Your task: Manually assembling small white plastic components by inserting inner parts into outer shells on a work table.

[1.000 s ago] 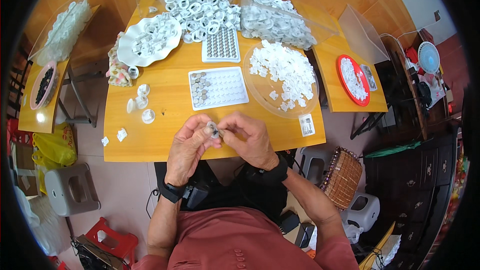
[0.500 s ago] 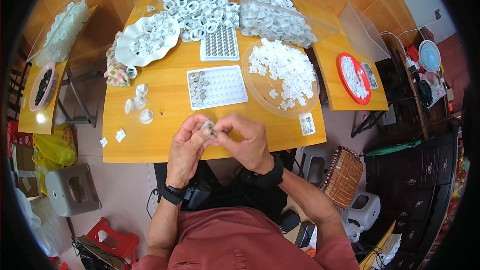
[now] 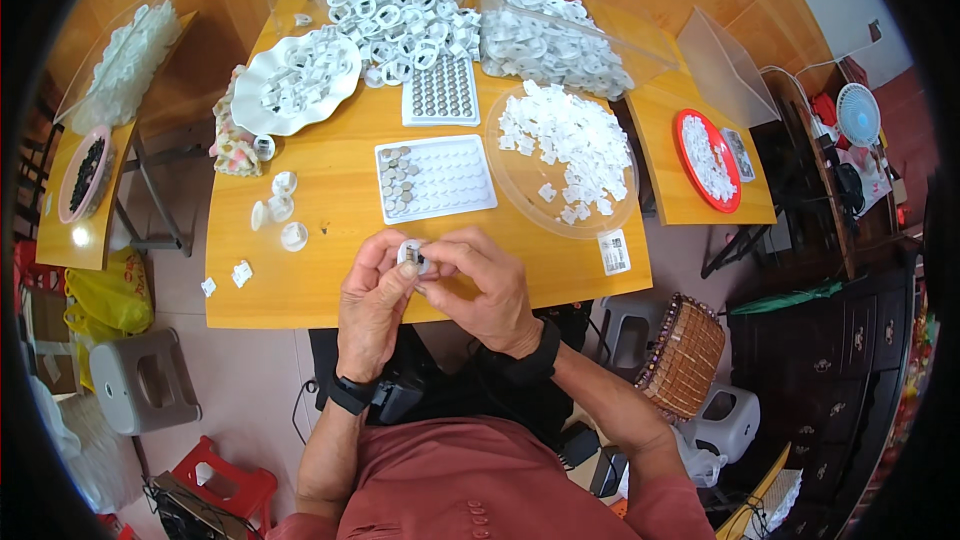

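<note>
Currently I am watching through the head camera, and I take the disc tray (image 3: 455, 205) as my landmark: a white tray with silver discs (image 3: 397, 178) gathered toward its left side and bare round recesses elsewhere. Just nearer the person than the disc tray, the left hand (image 3: 371, 290) pinches a round white part (image 3: 409, 252) between thumb and fingers, raised above the near edge of the table (image 3: 300, 295). The right hand (image 3: 487, 288) has its fingers bent and narrowed, the tips at the right edge of the part; whether they grip it, I cannot tell. Something dark shows in the part, too small for me to make out.

Directly beyond the disc tray sits a fuller tray (image 3: 440, 122) with rows of silver discs, and past that a heap of white ring-shaped pieces (image 3: 395, 5). To the disc tray's right, a clear round dish (image 3: 515, 198) bears small white pieces (image 3: 565, 135). Left of the disc tray I see four loose round pieces (image 3: 294, 236); farther back on that side, a scalloped white dish (image 3: 250, 110) holds more parts, beside a patterned cloth (image 3: 232, 145).
</note>
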The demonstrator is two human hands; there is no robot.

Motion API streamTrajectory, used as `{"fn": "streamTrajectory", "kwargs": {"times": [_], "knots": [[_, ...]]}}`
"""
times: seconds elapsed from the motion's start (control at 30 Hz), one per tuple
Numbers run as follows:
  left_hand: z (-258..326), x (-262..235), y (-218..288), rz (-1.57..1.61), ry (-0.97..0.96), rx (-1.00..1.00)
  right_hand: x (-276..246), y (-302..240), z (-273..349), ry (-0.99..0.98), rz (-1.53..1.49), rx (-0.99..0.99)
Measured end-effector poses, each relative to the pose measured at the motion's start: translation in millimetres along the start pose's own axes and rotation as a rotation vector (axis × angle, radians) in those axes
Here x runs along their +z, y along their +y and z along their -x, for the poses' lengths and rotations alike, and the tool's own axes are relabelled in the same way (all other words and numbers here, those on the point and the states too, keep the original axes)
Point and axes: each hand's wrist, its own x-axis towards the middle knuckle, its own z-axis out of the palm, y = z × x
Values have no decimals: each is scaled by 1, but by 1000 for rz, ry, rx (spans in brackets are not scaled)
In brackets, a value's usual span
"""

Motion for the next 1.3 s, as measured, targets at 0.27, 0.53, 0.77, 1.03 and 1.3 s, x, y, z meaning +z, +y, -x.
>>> {"fn": "streamTrajectory", "kwargs": {"times": [0.27,0.53,0.77,1.03,1.3], "knots": [[-1,0,0,18,25,-26,-2,5,0,0,44,-35],[-1,1,0,-13,9,-27,-9,2,-9,-72,51,-75],[0,7,0,-86,46,-32,-13,-6,-13,-158,137,-83],[-1,9,-1,-156,20,1,-7,-7,-9,-98,161,-49],[-2,3,-4,-122,58,-7,-8,-3,-10,-77,167,-101]]}}
